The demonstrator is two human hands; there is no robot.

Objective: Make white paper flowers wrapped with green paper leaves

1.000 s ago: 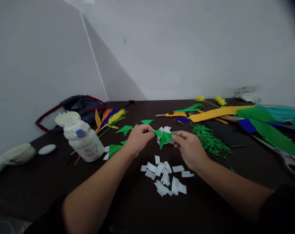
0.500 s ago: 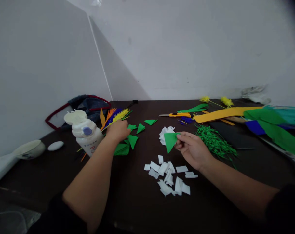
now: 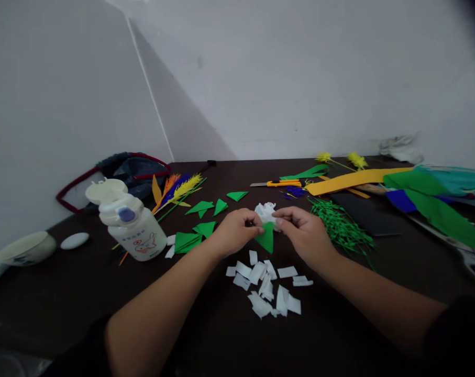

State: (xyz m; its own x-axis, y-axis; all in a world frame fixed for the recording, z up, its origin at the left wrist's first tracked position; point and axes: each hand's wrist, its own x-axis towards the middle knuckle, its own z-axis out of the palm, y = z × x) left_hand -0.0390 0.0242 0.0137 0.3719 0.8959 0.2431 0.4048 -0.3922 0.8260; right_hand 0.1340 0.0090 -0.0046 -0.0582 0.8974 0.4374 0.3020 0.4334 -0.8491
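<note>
Left hand [image 3: 237,230] is back from the heap of green triangles [image 3: 194,236] beside the glue bottle [image 3: 132,226] and now meets the right hand [image 3: 305,234] over the middle of the bench [image 3: 64,293]. Both hands pinch one green triangle [image 3: 267,240] along its wide top edge, thumb and forefinger closed on it, other fingers curled in. Long axis near vertical: sharp tip points down toward the near edge, wide side up and partly hidden by the fingers. Flat, matte paper, evenly green, straight cut edges. Crumpled white paper wad [image 3: 265,209] sits just behind it. Loose white rectangular scraps [image 3: 266,288] lie below the tip, toward the near edge. Thin green shredded strips [image 3: 339,226] lie just right of the right hand.
</note>
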